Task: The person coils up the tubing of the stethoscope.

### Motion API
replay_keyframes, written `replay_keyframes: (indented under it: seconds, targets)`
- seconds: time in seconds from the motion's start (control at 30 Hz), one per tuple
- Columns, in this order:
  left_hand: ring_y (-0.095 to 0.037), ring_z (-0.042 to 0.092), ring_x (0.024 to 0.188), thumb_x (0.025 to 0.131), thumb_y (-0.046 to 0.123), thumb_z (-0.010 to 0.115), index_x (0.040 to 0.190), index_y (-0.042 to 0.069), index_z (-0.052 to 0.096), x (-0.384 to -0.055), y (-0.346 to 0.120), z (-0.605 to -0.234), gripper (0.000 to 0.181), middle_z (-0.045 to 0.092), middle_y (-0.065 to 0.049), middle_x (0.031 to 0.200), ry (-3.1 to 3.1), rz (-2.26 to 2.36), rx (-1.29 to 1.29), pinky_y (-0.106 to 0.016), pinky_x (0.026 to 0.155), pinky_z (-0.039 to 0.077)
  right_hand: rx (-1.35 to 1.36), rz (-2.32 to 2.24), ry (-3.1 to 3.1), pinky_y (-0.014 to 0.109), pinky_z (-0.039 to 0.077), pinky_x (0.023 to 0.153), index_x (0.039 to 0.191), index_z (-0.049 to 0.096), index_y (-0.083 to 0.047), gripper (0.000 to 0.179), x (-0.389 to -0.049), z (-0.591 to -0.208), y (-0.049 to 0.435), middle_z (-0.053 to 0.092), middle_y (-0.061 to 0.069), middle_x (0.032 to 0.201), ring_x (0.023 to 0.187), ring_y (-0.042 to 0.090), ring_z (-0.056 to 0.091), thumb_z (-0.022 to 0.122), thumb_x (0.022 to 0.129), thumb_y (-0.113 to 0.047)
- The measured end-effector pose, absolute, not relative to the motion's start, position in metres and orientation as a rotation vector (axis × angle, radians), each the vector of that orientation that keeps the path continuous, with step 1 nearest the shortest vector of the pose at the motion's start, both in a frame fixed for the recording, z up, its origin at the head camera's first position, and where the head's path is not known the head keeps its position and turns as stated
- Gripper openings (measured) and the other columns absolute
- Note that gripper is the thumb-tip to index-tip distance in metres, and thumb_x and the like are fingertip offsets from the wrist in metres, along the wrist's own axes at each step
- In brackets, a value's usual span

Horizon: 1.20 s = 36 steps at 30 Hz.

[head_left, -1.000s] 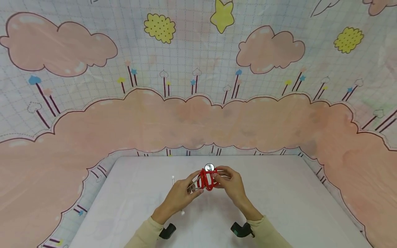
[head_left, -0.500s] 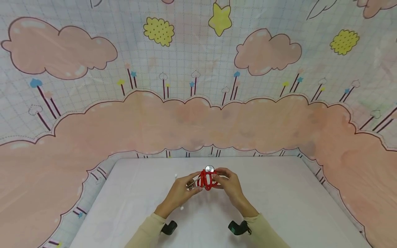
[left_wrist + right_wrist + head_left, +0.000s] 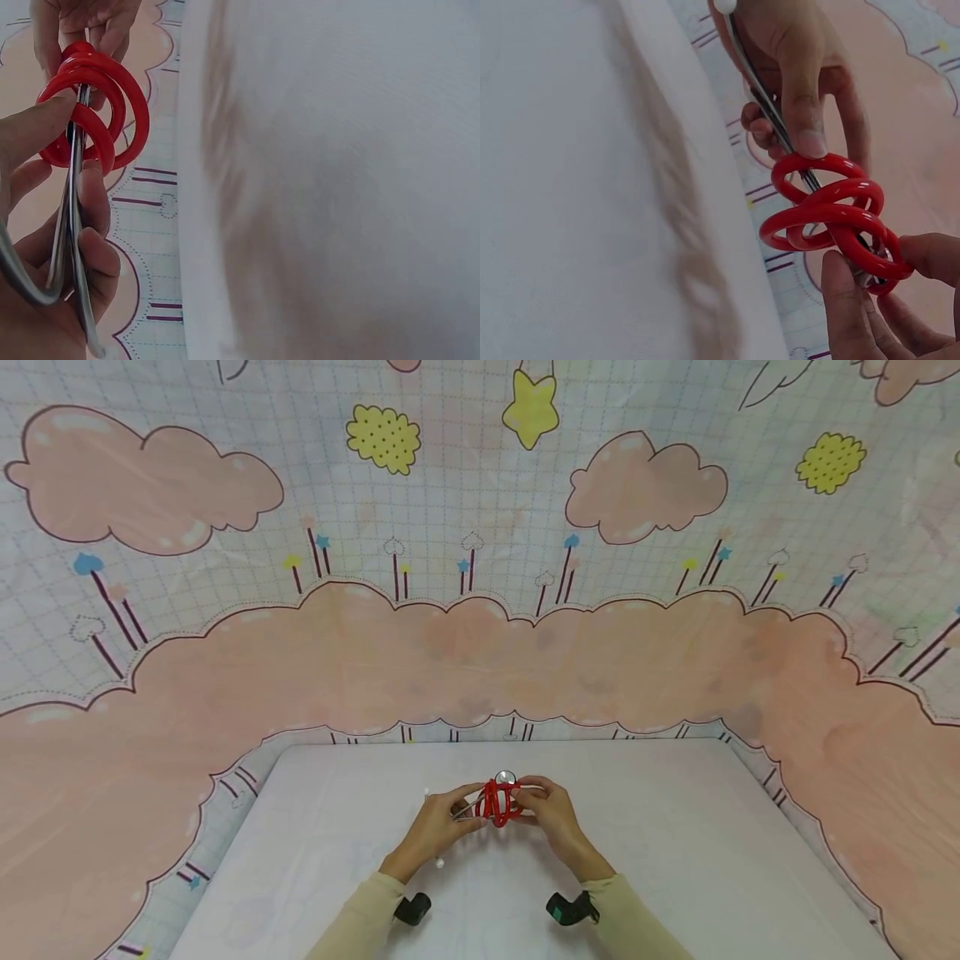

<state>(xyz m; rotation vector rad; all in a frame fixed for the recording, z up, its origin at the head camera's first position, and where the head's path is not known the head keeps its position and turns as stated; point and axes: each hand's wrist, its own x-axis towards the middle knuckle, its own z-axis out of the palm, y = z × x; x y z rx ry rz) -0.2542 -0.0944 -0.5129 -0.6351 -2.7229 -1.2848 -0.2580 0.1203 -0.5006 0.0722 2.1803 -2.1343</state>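
A stethoscope with glossy red tubing wound into loops is held up between both hands. My left hand grips the loops where they meet the metal ear tubes, thumb on one side and fingers on the other. One white ear tip sticks out past the back of that hand; another ear tip shows below it. On the opposite side, my right hand pinches the end of the coil between thumb and fingers. The round silver chest piece faces up behind the coil, near the right fingertips.
Below the hands spreads a white tabletop. A cloth printed with clouds and stars lies past its far edge and around its sides. Black wrist cameras sit at both cuffs of the light sleeves.
Both hands and the stethoscope have come slightly lower in the head view, and the chest piece has dipped closer to the coil. The head view itself has shifted a little. Both grips look the same.
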Motion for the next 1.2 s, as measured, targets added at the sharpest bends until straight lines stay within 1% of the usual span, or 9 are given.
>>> replay_keyframes:
  seconds: [0.13,0.27,0.57,0.73,0.83,0.97,1.07,1.2]
  targets:
    - [-0.008,0.055,0.071,0.085,0.025,0.077,0.136,0.024,0.059,-0.258,-0.094,-0.518,0.054,0.067,0.003,0.079,-2.734,-1.294,-0.648,-0.022,0.06,0.045,0.114,-2.139,2.145,0.041,0.059,0.08,0.121,0.058,0.003,0.034,-0.262,-0.509,0.121,0.072,0.011,0.102,0.086,0.015,0.065,0.066,0.093,-0.014]
    - [-0.008,0.055,0.073,0.085,0.023,0.077,0.136,0.022,0.059,-0.26,-0.094,-0.523,0.053,0.067,0.001,0.081,-2.743,-1.285,-0.663,-0.023,0.061,0.045,0.141,-2.14,2.121,0.04,0.059,0.08,0.122,0.058,0.003,0.035,-0.264,-0.516,0.121,0.072,0.009,0.099,0.084,0.014,0.065,0.066,0.093,-0.014]
    - [-0.008,0.056,0.076,0.085,0.021,0.077,0.135,0.02,0.06,-0.263,-0.093,-0.531,0.053,0.068,0.0,0.084,-2.762,-1.278,-0.669,-0.023,0.063,0.046,0.166,-2.145,2.108,0.039,0.06,0.075,0.123,0.057,0.004,0.038,-0.268,-0.527,0.12,0.071,0.008,0.094,0.079,0.015,0.068,0.067,0.091,-0.013]
    - [-0.007,0.056,0.076,0.084,0.021,0.078,0.134,0.02,0.061,-0.265,-0.093,-0.537,0.052,0.068,0.001,0.084,-2.768,-1.257,-0.665,-0.024,0.067,0.047,0.151,-2.129,2.112,0.037,0.06,0.074,0.125,0.056,0.005,0.038,-0.267,-0.53,0.12,0.071,0.011,0.096,0.079,0.016,0.069,0.066,0.092,-0.013]
    - [-0.009,0.06,0.079,0.084,0.022,0.078,0.134,0.019,0.06,-0.266,-0.093,-0.539,0.053,0.07,-0.001,0.087,-2.771,-1.247,-0.664,-0.027,0.07,0.05,0.147,-2.122,2.114,0.037,0.06,0.075,0.126,0.055,0.005,0.04,-0.267,-0.531,0.121,0.071,0.012,0.099,0.08,0.015,0.069,0.066,0.093,-0.014]
    - [-0.016,0.066,0.089,0.085,0.025,0.077,0.136,0.013,0.058,-0.269,-0.095,-0.541,0.055,0.072,-0.007,0.098,-2.776,-1.261,-0.655,-0.035,0.08,0.054,0.142,-2.122,2.114,0.038,0.06,0.076,0.127,0.054,0.005,0.042,-0.268,-0.531,0.121,0.071,0.015,0.104,0.081,0.016,0.069,0.066,0.092,-0.015]
    - [-0.021,0.068,0.095,0.087,0.025,0.076,0.137,0.01,0.057,-0.27,-0.098,-0.542,0.055,0.071,-0.009,0.105,-2.778,-1.288,-0.644,-0.041,0.085,0.055,0.135,-2.117,2.127,0.038,0.059,0.078,0.129,0.053,0.005,0.043,-0.268,-0.532,0.121,0.071,0.016,0.107,0.083,0.016,0.069,0.066,0.093,-0.016]
    - [-0.025,0.068,0.098,0.089,0.024,0.073,0.136,0.007,0.057,-0.27,-0.099,-0.542,0.052,0.069,-0.011,0.111,-2.771,-1.319,-0.638,-0.042,0.087,0.055,0.145,-2.09,2.181,0.037,0.058,0.081,0.129,0.055,0.003,0.042,-0.268,-0.533,0.123,0.07,0.016,0.11,0.088,0.016,0.067,0.065,0.094,-0.018]
